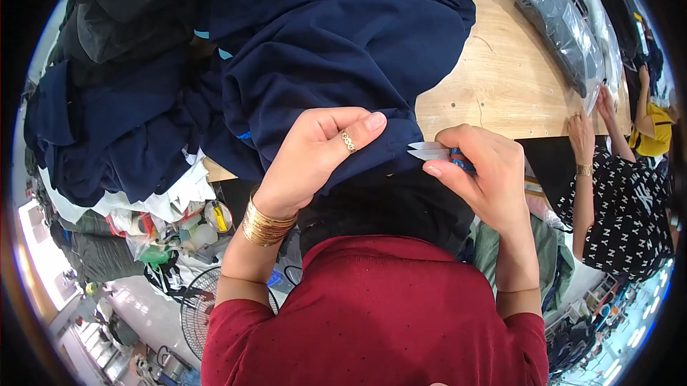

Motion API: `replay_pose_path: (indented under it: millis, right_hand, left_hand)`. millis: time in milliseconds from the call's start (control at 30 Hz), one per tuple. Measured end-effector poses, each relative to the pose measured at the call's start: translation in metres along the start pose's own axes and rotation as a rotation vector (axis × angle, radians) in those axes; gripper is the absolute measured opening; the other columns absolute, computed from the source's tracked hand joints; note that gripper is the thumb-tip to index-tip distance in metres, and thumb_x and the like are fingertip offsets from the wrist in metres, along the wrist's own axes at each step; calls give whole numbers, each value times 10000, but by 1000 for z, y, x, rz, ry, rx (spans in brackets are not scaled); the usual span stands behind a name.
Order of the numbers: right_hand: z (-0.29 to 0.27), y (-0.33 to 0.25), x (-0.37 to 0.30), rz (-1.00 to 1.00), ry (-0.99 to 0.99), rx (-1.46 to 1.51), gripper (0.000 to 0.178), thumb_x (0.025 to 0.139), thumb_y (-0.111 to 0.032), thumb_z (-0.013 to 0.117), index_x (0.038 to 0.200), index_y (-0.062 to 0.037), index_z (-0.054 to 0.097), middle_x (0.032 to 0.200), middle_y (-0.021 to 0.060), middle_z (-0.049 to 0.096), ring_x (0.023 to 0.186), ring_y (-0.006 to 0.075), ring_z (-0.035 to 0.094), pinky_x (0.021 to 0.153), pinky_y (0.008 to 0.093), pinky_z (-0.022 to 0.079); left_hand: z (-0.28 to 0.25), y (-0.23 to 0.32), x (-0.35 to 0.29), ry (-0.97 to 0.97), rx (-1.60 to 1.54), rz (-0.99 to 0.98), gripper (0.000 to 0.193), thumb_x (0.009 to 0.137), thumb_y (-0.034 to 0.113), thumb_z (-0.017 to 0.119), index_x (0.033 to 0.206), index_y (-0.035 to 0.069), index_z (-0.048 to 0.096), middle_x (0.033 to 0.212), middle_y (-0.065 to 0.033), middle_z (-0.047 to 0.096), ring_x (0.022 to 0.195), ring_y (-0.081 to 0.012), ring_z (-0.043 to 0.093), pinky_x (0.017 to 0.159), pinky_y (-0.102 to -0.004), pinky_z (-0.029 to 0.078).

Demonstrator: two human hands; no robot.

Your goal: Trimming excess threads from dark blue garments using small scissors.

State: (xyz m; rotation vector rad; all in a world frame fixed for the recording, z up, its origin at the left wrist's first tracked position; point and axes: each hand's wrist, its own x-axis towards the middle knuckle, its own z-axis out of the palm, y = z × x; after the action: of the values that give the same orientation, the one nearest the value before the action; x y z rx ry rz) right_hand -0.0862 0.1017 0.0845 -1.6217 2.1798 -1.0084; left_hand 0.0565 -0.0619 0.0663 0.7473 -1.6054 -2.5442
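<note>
A navy blue garment [329, 49] is spread in loose folds over the table's front edge and hangs toward my lap. My left hand [329, 142] is closed on its near edge, the thumb pressing the cloth against fingers partly hidden by it. In my right hand [486, 167] is a pair of small thread snips [429, 151] with blue handles. Their blades point left, slightly parted, right beside the fabric edge that my left hand grips. Whether the tips touch the cloth or a thread is too small to tell.
More dark garments [143, 13] are heaped at the left. On the wooden table [501, 64] lie clear plastic bags [554, 24] of dark clothing. A co-worker's hands [583, 135] touch a bag at the right. A fan [197, 311] stands low at my left, near bagged scraps [154, 243].
</note>
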Motion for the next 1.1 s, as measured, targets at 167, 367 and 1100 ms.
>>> replay_pose_path:
  millis: [167,367,1100]
  right_hand:
    - [-2,-1,-1,-22,-8,-30,282,689,-248,738,799,-42,581,642,77,552,560,237,543,519,292,410]
    - [2,-7,0,-72,22,-77,295,672,-266,746,774,-48,576,630,70,552,547,231,536,502,293,402]
    - [7,-19,6,-256,-4,-258,280,687,-326,722,758,-110,558,615,-2,509,539,172,528,484,287,421]
  left_hand:
    - [2,-1,0,-6,36,4,271,915,222,554,909,-32,648,778,42,591,719,-7,485,672,-166,406]
    - [1,-2,-3,-12,1,-10,269,913,222,557,934,-28,652,797,41,601,733,-5,493,681,-165,410]
    - [-7,2,-15,-23,162,24,256,906,217,564,838,-17,641,736,40,587,671,-3,478,612,-170,391]
